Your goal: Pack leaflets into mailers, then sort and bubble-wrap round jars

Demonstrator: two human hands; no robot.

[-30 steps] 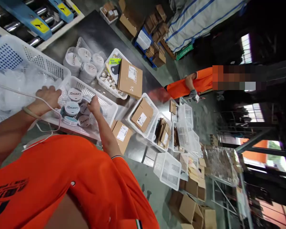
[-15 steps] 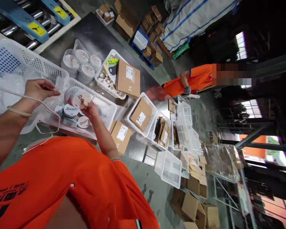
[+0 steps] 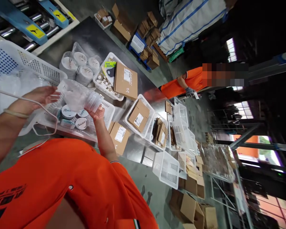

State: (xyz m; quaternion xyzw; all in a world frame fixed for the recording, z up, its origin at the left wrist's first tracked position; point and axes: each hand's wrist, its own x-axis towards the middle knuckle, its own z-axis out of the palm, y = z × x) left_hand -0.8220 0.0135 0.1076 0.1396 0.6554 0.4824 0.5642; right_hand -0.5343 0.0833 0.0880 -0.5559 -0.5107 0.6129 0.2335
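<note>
Jars with printed lids lie in the white basket near you; your right hand grips a bagged jar above it, your left hand spread open, touching the bag.

The right hand grips a round jar wrapped in clear plastic, lifted above a white basket at the near edge of the steel table. The left hand is spread open just beside the wrap, touching its loose end. More jars with printed lids lie in the basket. Further along the table sit bagged jars, baskets of cardboard boxes and a flat box. A person in orange stands beyond the table's far edge.
</note>
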